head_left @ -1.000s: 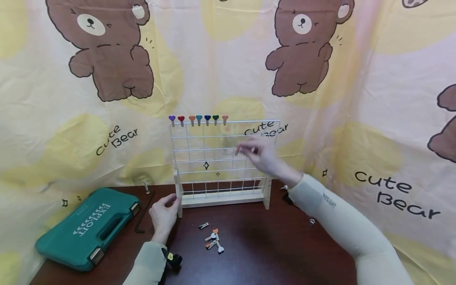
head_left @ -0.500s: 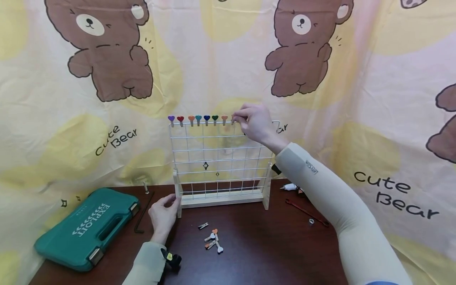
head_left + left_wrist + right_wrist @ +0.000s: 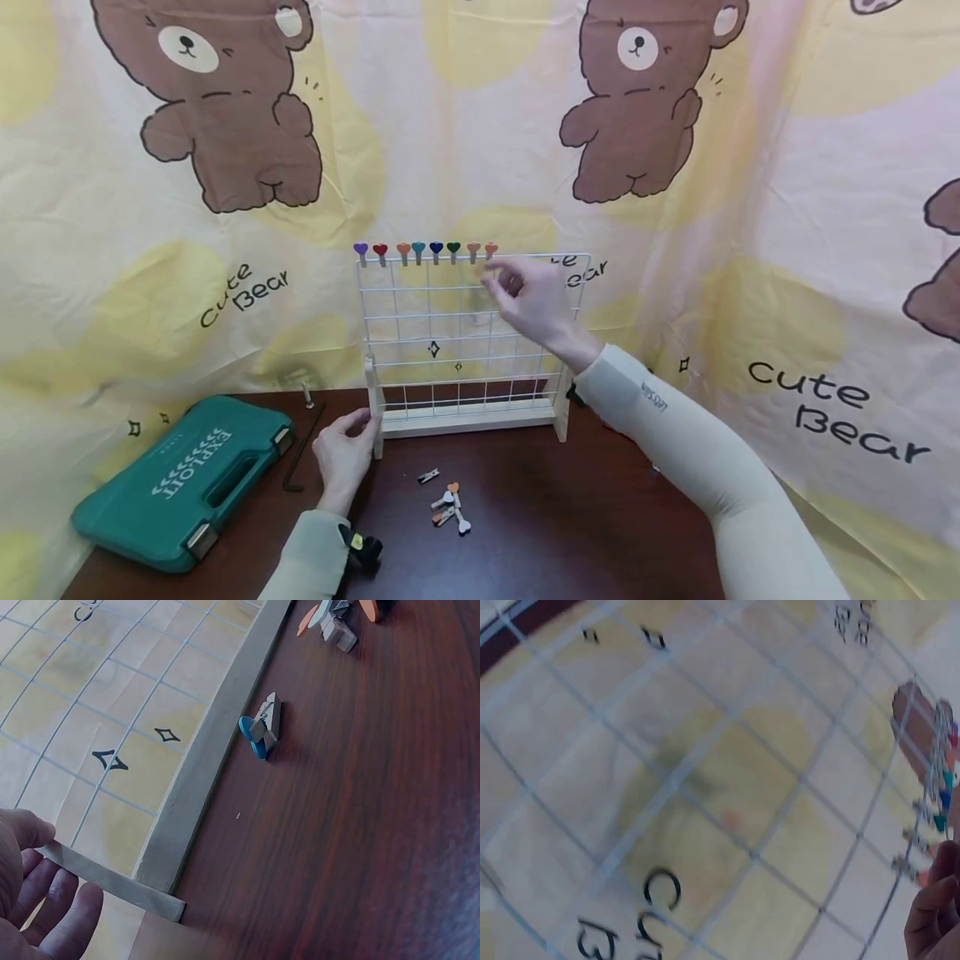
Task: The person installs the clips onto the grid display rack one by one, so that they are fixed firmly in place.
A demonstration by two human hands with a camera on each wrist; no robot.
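Note:
A white wire grid rack (image 3: 465, 339) stands upright on wooden legs. Several small clothespins with coloured heart tops line its top wire from the left; the rightmost is an orange clothespin (image 3: 491, 249). My right hand (image 3: 536, 302) is just below and right of that one, thumb and forefinger curved with a gap, no clothespin seen between them. At the lower left, my left hand (image 3: 347, 454) pinches the rack's wooden side leg (image 3: 112, 881) between thumb and fingers. Loose on the table lie a blue-heart clothespin (image 3: 262, 727) and a small heap of clothespins (image 3: 450, 510).
A green tool case (image 3: 183, 483) lies at the left, with a black hex key (image 3: 302, 454) beside it and a bolt (image 3: 307, 395) behind. A curtain printed with bears (image 3: 247, 150) hangs right behind the rack. My right forearm covers things on the table's right side.
My right hand rose to the top wire with a clothespin, then came away downward. An orange clothespin now sits at the row's right end. My left hand has stayed on the leg.

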